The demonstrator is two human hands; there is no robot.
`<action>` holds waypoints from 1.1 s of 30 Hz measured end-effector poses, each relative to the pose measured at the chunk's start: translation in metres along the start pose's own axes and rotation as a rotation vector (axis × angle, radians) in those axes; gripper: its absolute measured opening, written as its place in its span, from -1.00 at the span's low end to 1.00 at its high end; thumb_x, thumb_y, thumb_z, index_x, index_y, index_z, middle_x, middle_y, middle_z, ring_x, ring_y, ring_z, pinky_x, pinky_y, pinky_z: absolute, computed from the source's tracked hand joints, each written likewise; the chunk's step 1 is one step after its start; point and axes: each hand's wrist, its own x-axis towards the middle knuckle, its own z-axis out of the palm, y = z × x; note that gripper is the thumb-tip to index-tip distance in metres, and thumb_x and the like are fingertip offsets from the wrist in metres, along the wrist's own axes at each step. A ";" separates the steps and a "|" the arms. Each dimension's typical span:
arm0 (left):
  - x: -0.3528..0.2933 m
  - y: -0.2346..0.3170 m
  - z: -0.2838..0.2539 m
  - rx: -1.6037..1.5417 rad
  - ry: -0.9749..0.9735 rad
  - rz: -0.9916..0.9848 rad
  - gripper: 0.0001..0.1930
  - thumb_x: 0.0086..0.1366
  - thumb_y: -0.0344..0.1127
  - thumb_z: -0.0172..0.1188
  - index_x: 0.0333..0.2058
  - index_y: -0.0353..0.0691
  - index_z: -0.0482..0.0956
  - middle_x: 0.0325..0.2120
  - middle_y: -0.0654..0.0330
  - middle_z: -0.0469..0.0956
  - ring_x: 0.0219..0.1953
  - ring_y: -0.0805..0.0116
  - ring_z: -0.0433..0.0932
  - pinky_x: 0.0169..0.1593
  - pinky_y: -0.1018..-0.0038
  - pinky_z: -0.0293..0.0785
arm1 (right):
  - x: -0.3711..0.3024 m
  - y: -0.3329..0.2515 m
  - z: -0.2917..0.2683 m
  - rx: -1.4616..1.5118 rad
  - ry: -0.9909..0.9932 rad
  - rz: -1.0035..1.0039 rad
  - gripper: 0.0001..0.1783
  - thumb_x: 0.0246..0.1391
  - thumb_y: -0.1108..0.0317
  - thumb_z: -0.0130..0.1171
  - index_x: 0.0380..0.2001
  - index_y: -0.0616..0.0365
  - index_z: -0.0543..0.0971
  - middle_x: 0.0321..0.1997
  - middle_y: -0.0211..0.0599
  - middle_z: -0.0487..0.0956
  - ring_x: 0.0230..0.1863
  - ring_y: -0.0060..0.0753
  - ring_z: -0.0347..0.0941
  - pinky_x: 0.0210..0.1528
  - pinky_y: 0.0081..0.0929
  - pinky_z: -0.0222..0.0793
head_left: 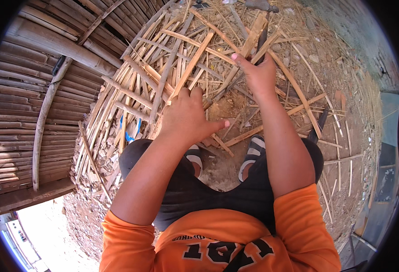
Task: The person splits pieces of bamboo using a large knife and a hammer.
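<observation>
My right hand (259, 77) is closed around the dark handle of a hammer (262, 41), whose metal head lies toward the far edge. Its thumb sticks out to the left, beside a wide pale wooden strip (253, 36); the fingers are partly hidden. Over the pile of wood at my left, my left hand (183, 111) has its thumb stretched far from the bent fingers. Those fingertips meet the near end of a long flat wooden strip (194, 63). Whether they touch it or just lie over it is hard to see.
Many thin strips and round sticks (129, 90) lie heaped at the left, with blue scraps (128, 136) among them. A slatted bamboo wall (22, 113) rises on the left. Crossed slats (299, 86) and a dark pointed piece (319, 123) lie on the right.
</observation>
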 end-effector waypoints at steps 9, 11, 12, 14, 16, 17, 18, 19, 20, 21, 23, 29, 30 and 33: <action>0.064 -0.049 0.109 0.072 -0.294 -0.168 -0.42 0.28 0.12 0.30 -0.05 -0.34 0.52 -0.12 -0.13 0.64 -0.06 -0.07 0.65 -0.01 0.10 0.59 | 0.015 -0.012 0.012 0.040 -0.033 0.021 -0.51 -0.11 0.24 0.60 -0.25 0.29 0.54 -0.31 -0.26 0.66 -0.30 -0.48 0.59 -0.22 -0.46 0.48; 0.065 -0.059 0.126 0.024 -0.263 -0.191 -0.42 0.29 0.16 0.27 -0.09 -0.35 0.52 -0.19 -0.15 0.65 -0.09 -0.09 0.66 -0.02 0.08 0.58 | 0.017 -0.009 0.010 0.062 -0.030 0.035 -0.50 -0.12 0.23 0.60 -0.25 0.29 0.54 -0.31 -0.25 0.66 -0.29 -0.48 0.58 -0.22 -0.46 0.48; 0.066 -0.062 0.131 -0.001 -0.248 -0.205 -0.41 0.29 0.17 0.25 -0.12 -0.36 0.52 -0.22 -0.16 0.65 -0.10 -0.10 0.66 -0.02 0.07 0.58 | 0.019 -0.009 0.009 0.063 -0.031 0.041 -0.49 -0.13 0.22 0.61 -0.26 0.28 0.54 -0.31 -0.25 0.66 -0.28 -0.48 0.58 -0.23 -0.46 0.48; 0.070 -0.066 0.142 -0.009 -0.236 -0.207 -0.42 0.30 0.18 0.24 -0.10 -0.32 0.55 -0.18 -0.08 0.67 -0.08 -0.07 0.66 -0.02 0.09 0.57 | 0.021 -0.010 0.008 0.036 -0.021 0.020 -0.45 -0.13 0.14 0.62 -0.27 0.28 0.53 -0.32 -0.25 0.65 -0.29 -0.47 0.58 -0.23 -0.47 0.48; 0.077 -0.066 0.144 -0.002 -0.216 -0.192 -0.44 0.31 0.17 0.23 -0.12 -0.32 0.57 -0.20 -0.07 0.67 -0.08 -0.07 0.66 -0.02 0.09 0.57 | 0.021 -0.013 0.006 -0.019 0.004 -0.041 -0.38 -0.11 -0.01 0.60 -0.28 0.27 0.53 -0.35 -0.25 0.64 -0.31 -0.47 0.57 -0.24 -0.50 0.48; 0.082 -0.068 0.143 0.010 -0.205 -0.176 -0.45 0.31 0.16 0.23 -0.15 -0.33 0.57 -0.23 -0.11 0.67 -0.10 -0.09 0.66 -0.02 0.09 0.58 | 0.022 -0.015 0.003 -0.053 0.020 0.031 -0.39 -0.03 -0.08 0.51 -0.29 0.27 0.52 -0.36 -0.24 0.64 -0.33 -0.43 0.57 -0.24 -0.46 0.47; 0.086 -0.069 0.143 0.013 -0.195 -0.164 -0.45 0.31 0.16 0.23 -0.19 -0.35 0.58 -0.26 -0.15 0.67 -0.11 -0.11 0.66 -0.02 0.09 0.58 | 0.022 -0.017 -0.002 -0.094 0.031 0.102 -0.38 0.05 -0.15 0.42 -0.29 0.27 0.52 -0.37 -0.24 0.63 -0.36 -0.38 0.56 -0.24 -0.43 0.47; 0.091 -0.070 0.142 0.030 -0.202 -0.166 -0.47 0.31 0.14 0.23 -0.19 -0.33 0.59 -0.26 -0.13 0.67 -0.11 -0.10 0.66 -0.02 0.09 0.58 | 0.022 -0.017 -0.006 -0.135 0.043 0.175 -0.35 0.13 -0.22 0.33 -0.29 0.27 0.52 -0.39 -0.23 0.63 -0.38 -0.33 0.56 -0.24 -0.40 0.47; 0.097 -0.073 0.141 0.048 -0.209 -0.168 -0.49 0.30 0.13 0.24 -0.19 -0.31 0.61 -0.26 -0.11 0.68 -0.11 -0.08 0.66 -0.02 0.10 0.58 | 0.022 -0.010 -0.011 -0.162 0.103 0.149 -0.36 0.20 -0.23 0.21 -0.29 0.27 0.52 -0.41 -0.23 0.62 -0.40 -0.29 0.55 -0.25 -0.35 0.46; 0.104 -0.073 0.139 0.064 -0.214 -0.168 -0.51 0.30 0.12 0.25 -0.19 -0.29 0.63 -0.26 -0.08 0.68 -0.10 -0.07 0.66 -0.02 0.11 0.58 | 0.023 0.003 -0.018 -0.189 0.165 0.119 -0.36 0.28 -0.24 0.09 -0.29 0.27 0.51 -0.42 -0.22 0.60 -0.42 -0.24 0.54 -0.25 -0.30 0.44; 0.114 -0.074 0.136 0.095 -0.207 -0.174 -0.55 0.26 0.08 0.28 -0.19 -0.24 0.66 -0.23 -0.05 0.69 -0.09 -0.04 0.66 0.00 0.13 0.58 | 0.022 0.013 -0.029 -0.269 0.229 0.055 -0.36 0.39 -0.21 -0.08 -0.28 0.27 0.52 -0.45 -0.21 0.58 -0.44 -0.17 0.52 -0.25 -0.20 0.41; 0.131 -0.083 0.157 0.017 -0.149 -0.236 -0.53 0.26 0.08 0.29 -0.19 -0.29 0.65 -0.22 -0.07 0.68 -0.10 -0.05 0.66 0.01 0.14 0.58 | 0.010 0.019 -0.065 -0.290 0.180 0.158 -0.42 0.46 -0.10 -0.15 -0.21 0.28 0.53 -0.53 -0.16 0.54 -0.45 -0.13 0.49 -0.30 -0.16 0.35; 0.132 -0.077 0.156 0.005 -0.155 -0.205 -0.54 0.27 0.06 0.29 -0.18 -0.30 0.65 -0.22 -0.08 0.68 -0.10 -0.06 0.66 0.01 0.13 0.59 | 0.016 0.040 -0.076 -0.346 0.199 0.087 -0.42 0.46 -0.09 -0.15 -0.23 0.29 0.52 -0.56 -0.17 0.52 -0.51 -0.12 0.46 -0.35 -0.20 0.34; 0.131 -0.067 0.149 -0.015 -0.216 -0.278 -0.68 0.31 -0.13 0.25 -0.07 -0.21 0.64 -0.09 -0.03 0.67 0.01 0.00 0.64 0.06 0.16 0.59 | 0.000 0.053 -0.075 -0.522 0.147 0.023 -0.46 0.45 -0.06 -0.12 -0.25 0.27 0.51 -0.56 -0.10 0.51 -0.53 -0.03 0.46 -0.40 -0.16 0.34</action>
